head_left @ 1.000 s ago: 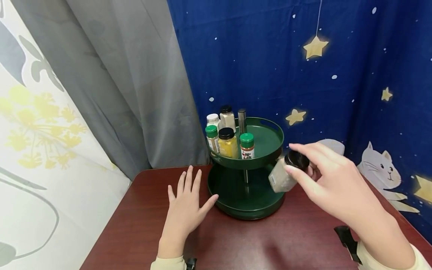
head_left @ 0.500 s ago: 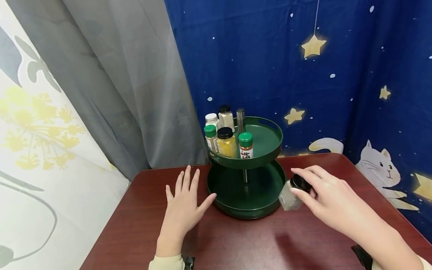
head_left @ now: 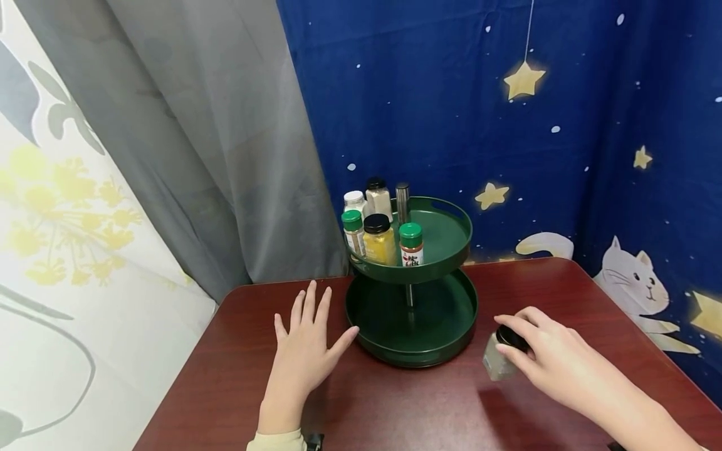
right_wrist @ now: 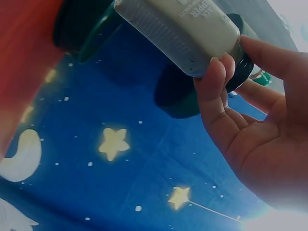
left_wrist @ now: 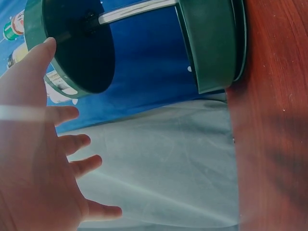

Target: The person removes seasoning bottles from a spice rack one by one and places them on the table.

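Note:
My right hand grips a clear spice jar by its black lid, over the table right of a green two-tier turntable rack. The jar leans slightly and holds greyish-beige powder. In the right wrist view, "pepper" can be read on the jar, with fingers and thumb around its lid end. My left hand has its fingers spread and holds nothing, left of the rack's lower tier. In the left wrist view, the left hand's thumb overlaps the upper tier.
The upper tier carries a yellow spice jar, a green-capped red-brown shaker, a metal cylinder and several other jars on its left side. Brown table extends around the rack. Grey and blue curtains hang behind.
My right hand has carried the pepper jar down and to the right, away from the upper tier toward the table. My left hand has hardly moved; the rack stands as before.

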{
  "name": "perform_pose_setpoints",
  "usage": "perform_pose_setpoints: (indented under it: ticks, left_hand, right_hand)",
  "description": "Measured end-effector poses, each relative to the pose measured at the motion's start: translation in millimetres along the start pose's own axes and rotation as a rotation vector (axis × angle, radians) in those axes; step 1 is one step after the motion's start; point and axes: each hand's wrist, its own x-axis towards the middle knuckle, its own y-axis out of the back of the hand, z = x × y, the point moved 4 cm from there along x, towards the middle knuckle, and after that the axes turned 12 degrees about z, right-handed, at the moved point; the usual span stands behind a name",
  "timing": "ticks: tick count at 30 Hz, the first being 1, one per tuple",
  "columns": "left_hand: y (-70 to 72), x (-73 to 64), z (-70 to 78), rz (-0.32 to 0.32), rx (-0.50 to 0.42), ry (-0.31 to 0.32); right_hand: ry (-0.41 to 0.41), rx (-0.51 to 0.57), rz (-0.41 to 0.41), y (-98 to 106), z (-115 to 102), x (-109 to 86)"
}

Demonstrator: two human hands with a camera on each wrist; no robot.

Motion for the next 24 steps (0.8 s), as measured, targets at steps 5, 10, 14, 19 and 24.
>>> perform_pose_setpoints:
  ticks: [5, 10, 14, 19, 24]
  left_hand:
    - [-2.5, -1.6, -0.9, -0.009, -0.008, 0.002]
    - [-4.8, -3.6, -4.6, -0.033, -0.015, 0.027]
    - [-3.9, -4.6, -5.8, -0.039, -0.017, 0.037]
    - [-3.8, -6.4, -7.0, -0.043, -0.016, 0.052]
    - [-5.8, -7.8, -6.4, -0.057, -0.022, 0.058]
  right_hand:
    - [-0.061, -0.009, -0.067, -12, 14, -10.6]
    - [-0.113, -0.031, -0.163, -22, 26, -18.4]
    - [-0.152, -0.044, -0.213, -26, 36, -24.3]
    - [-0.168, -0.055, -0.213, -27, 43, -30.4]
    - [-0.186, -0.063, -0.247, -30, 48, -35.8]
